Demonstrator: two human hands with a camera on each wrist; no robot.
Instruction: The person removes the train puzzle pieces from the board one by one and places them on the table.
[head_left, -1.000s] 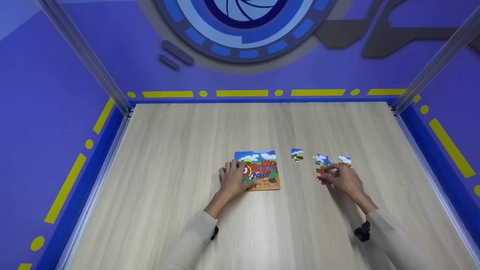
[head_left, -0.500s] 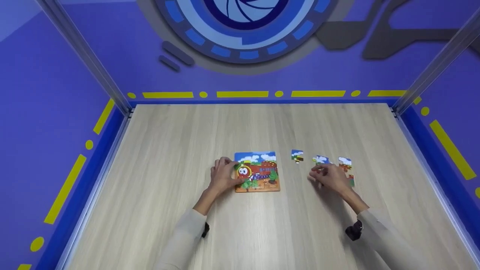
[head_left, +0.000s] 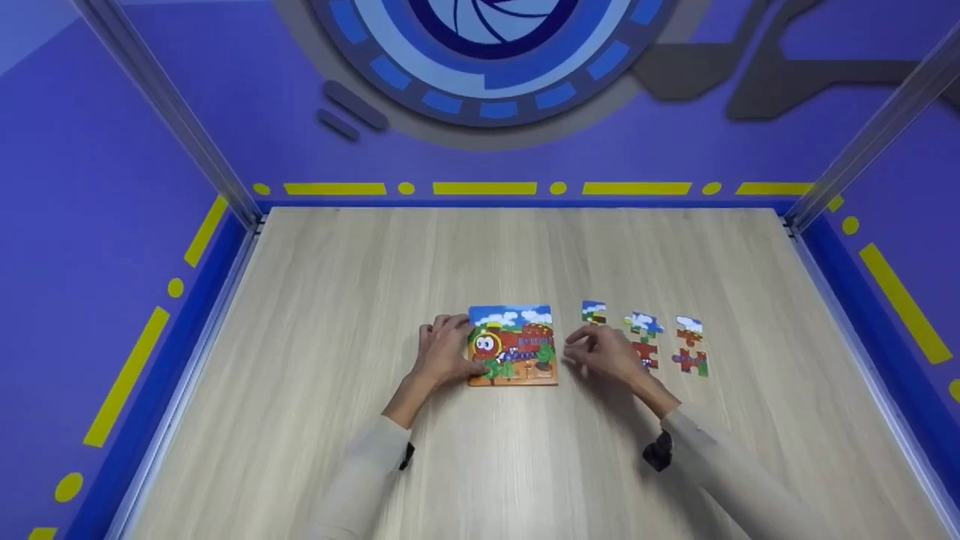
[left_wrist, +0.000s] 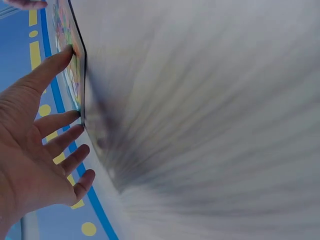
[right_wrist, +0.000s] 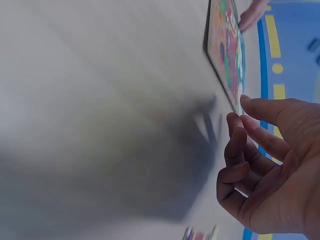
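Observation:
A square jigsaw puzzle [head_left: 529, 330] with a cartoon train picture lies flat on the table. My left hand [head_left: 441, 352] is at its left side; in the left wrist view the thumb [left_wrist: 60, 59] rests on the picture and the other fingers spread loosely by the edge. Just right of the puzzle is my right hand [head_left: 611, 354], thumb and index tips close together, the other fingers loosely bent. Nothing shows in its grasp. Loose jigsaw pieces lie beyond and beside it: a sky piece [head_left: 594, 309], a cloud piece [head_left: 643, 322], a red piece [head_left: 646, 352], and several parts farther right [head_left: 690, 361].
The pale wooden table [head_left: 360, 300] is enclosed by blue-purple panels [head_left: 480, 166] with yellow dashes at the back and sides. Metal posts [head_left: 892, 112] stand at the back corners. A dark wrist camera [head_left: 658, 451] sits at my right cuff.
My right hand has moved left from the loose pieces to the puzzle's right side, uncovering a red piece. My left hand has slid left from over the picture to its left edge.

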